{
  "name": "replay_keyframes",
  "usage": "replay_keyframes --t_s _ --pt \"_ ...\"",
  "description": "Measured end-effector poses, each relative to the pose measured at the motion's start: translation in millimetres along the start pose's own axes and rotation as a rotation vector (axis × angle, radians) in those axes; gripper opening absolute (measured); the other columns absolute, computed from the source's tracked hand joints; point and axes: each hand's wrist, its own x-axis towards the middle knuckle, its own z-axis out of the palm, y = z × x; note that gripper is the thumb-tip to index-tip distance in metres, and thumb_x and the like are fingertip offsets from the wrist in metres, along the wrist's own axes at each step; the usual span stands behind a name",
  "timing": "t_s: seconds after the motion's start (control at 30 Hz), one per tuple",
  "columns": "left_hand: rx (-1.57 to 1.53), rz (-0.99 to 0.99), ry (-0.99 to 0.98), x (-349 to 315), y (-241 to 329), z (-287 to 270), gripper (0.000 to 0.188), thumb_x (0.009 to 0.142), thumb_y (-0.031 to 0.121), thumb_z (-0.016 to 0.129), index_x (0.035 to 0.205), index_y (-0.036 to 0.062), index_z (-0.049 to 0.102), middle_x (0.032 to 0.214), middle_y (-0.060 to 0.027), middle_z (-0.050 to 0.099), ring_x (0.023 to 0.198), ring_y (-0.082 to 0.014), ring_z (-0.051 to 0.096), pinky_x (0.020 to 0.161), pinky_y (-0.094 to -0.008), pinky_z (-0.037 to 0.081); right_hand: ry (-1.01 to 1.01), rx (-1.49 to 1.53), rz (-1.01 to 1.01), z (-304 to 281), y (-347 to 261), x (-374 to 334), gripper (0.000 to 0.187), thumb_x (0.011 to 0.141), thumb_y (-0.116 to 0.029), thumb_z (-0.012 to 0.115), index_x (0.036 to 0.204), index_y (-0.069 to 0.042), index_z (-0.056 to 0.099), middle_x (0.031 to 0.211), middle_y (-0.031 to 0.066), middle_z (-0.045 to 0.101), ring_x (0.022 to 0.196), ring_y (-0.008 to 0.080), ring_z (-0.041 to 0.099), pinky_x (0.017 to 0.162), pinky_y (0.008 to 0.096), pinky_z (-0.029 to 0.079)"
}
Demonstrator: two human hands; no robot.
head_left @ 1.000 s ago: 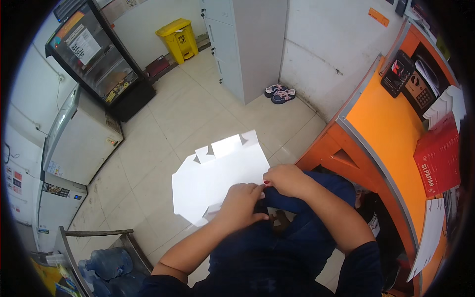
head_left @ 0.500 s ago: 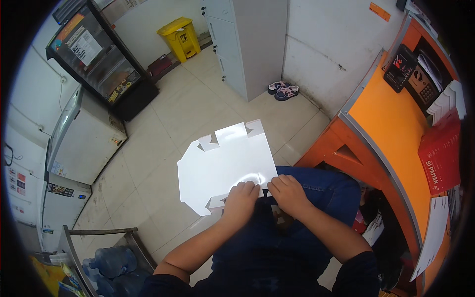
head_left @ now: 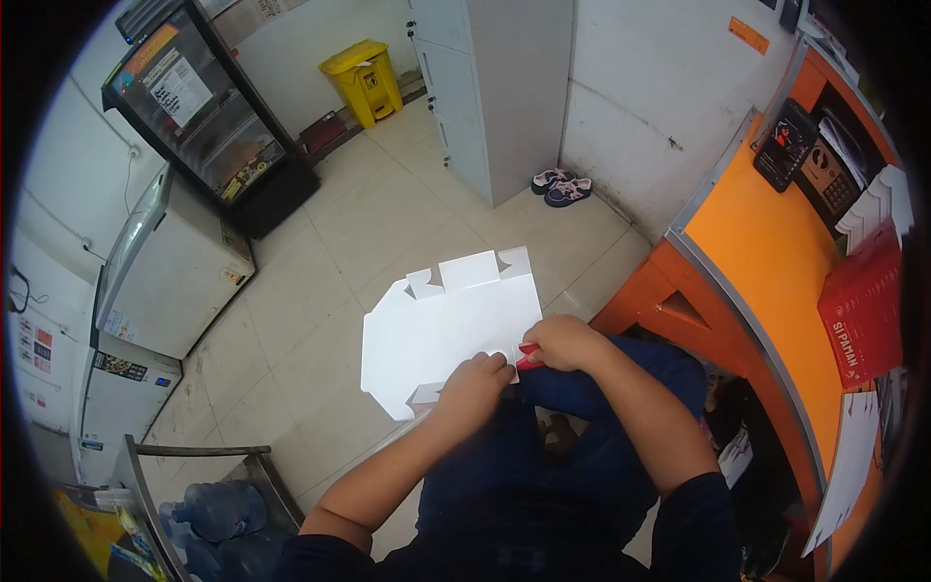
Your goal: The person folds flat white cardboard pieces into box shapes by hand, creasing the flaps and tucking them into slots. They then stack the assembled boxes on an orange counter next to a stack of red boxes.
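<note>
A flat white cardboard box blank (head_left: 436, 330), with cut flaps along its far and near edges, lies over my lap. My left hand (head_left: 473, 386) is closed on its near edge, fingers curled on the white face. At the near right corner my right hand (head_left: 564, 344) grips the blank, its fingers bent around a flap. A small red patch (head_left: 529, 357) shows between the two hands, seemingly the coloured reverse of that flap. My fingertips partly hide this corner.
On my right stands an orange desk (head_left: 752, 247) holding a phone (head_left: 786, 145), a red box (head_left: 861, 310) and white cardboard sheets (head_left: 849, 466). Shoes (head_left: 562, 187) sit beside a grey locker (head_left: 495, 107). Blue water bottles (head_left: 221, 509) are at lower left; freezers (head_left: 175, 262) line the left wall.
My right hand has turned and shifted slightly up at the corner, and red now shows under its fingers. The blank has slid a little right and nearer. My left hand holds its place.
</note>
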Motion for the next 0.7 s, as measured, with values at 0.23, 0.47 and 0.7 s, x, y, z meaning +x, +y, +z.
replay_keyframes --t_s 0.23,0.47,0.7 --pt "0.002 0.041 -0.075 5 -10 0 0.024 0.081 0.002 0.062 0.103 0.0047 0.072 0.099 -0.0123 0.065 0.094 -0.034 0.064 0.085 -0.0451 0.054 0.021 -0.01 0.042 1 11 27 0.045 0.076 -0.035 0.09 0.104 -0.004 0.074 0.107 0.0193 0.073 0.104 0.0395 0.069 0.089 0.048 0.055" --pt "-0.052 -0.026 -0.034 -1 -8 1 0.027 0.083 0.001 0.06 0.106 0.0053 0.073 0.099 -0.0127 0.065 0.096 -0.0346 0.064 0.086 -0.0444 0.055 0.279 0.004 0.189 30 8 15 0.051 0.074 -0.031 0.092 0.109 -0.004 0.068 0.111 0.021 0.07 0.106 0.0409 0.067 0.091 0.047 0.054" --pt "-0.08 -0.054 -0.067 0 -9 -2 0.022 0.084 0.002 0.061 0.102 0.0043 0.074 0.1 -0.0128 0.064 0.1 -0.034 0.064 0.088 -0.0441 0.054 0.406 0.31 0.264 49 18 -5 0.05 0.074 -0.031 0.093 0.105 -0.005 0.063 0.103 0.0176 0.068 0.101 0.0387 0.066 0.088 0.0447 0.053"
